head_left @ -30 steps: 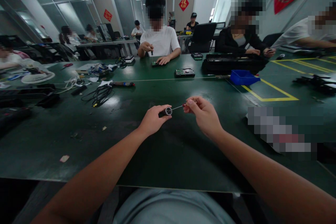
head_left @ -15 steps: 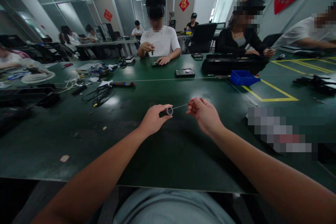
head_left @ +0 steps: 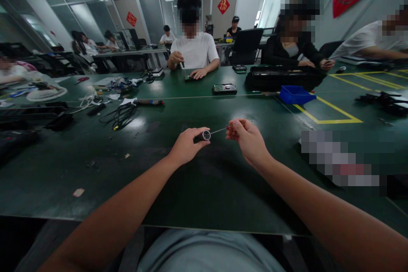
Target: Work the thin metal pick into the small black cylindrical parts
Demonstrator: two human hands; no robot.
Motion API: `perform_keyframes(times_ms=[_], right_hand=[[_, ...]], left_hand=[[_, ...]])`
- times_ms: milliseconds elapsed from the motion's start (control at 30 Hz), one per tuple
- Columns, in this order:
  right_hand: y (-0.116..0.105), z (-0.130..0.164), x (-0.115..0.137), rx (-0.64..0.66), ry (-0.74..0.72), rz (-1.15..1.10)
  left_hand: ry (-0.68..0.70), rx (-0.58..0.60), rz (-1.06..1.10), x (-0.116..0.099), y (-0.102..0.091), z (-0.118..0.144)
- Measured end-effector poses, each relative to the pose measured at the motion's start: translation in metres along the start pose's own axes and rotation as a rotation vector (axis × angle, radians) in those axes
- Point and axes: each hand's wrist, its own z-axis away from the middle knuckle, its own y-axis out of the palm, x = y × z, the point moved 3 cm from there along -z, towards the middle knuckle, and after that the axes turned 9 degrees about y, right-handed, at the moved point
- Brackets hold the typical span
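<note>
Mid-frame: my left hand (head_left: 186, 146) grips small black cylinder (head_left: 204, 135); right hand (head_left: 247, 138) pinches thin screwdriver (head_left: 223, 129), tip at cylinder's end.

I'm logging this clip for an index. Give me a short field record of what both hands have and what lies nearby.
left hand: left hand grips a small dark cylinder, open end toward the other hand
right hand: right hand pinches a thin screwdriver, tip at the cylinder's end
surface: green table
nearby: blue bin; black cables
</note>
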Motion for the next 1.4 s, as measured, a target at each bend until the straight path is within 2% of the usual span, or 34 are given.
perform_keyframes(times_ms=[100,267,333,600,900,1100,1267,1400], right_hand=[[0.0,0.002,0.003,0.005,-0.011,0.033],[-0.003,0.01,0.02,-0.057,-0.149,0.355],[-0.003,0.013,0.025,-0.068,-0.178,0.411],[0.001,0.017,0.024,0.055,-0.292,0.436],[0.001,0.018,0.025,0.038,-0.268,0.561],[0.0,0.016,0.021,0.055,-0.226,0.482],[0.001,0.018,0.022,0.058,-0.222,0.54],[0.0,0.018,0.019,0.062,-0.275,0.526]], left_hand=[[0.004,0.012,-0.002,-0.001,0.0,0.0],[-0.012,0.025,0.0,-0.003,0.001,0.0],[-0.013,0.026,0.002,-0.003,0.001,0.0],[-0.016,0.011,-0.003,0.002,0.0,0.0],[-0.007,0.014,-0.004,0.0,0.001,0.0],[0.001,0.032,0.0,0.001,0.003,0.001],[-0.002,0.023,-0.003,0.002,0.002,0.0],[-0.002,0.015,-0.004,0.001,0.001,0.0]])
